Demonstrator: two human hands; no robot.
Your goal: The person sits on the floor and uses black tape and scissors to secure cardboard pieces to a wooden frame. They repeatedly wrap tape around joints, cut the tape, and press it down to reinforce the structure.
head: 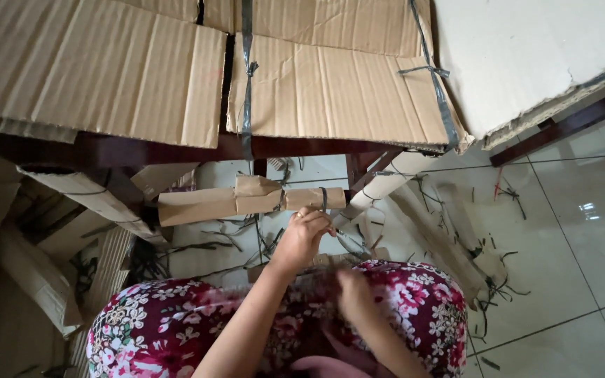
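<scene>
We pinch the light, stiff cardboard roll (246,199) at its strapped end with our left hand (302,238); right hand (353,294) blurred, grip unclear.

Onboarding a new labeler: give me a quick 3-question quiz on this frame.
1. True or false: the left hand grips the rolled cardboard bundle.
2. What binds the flat cardboard sheets on the table? A) dark strap B) red rope C) clear tape
3. What lies scattered on the tiled floor?

Key: 1 true. 2 A. 3 Dark strap offcuts and cardboard pieces.
</scene>
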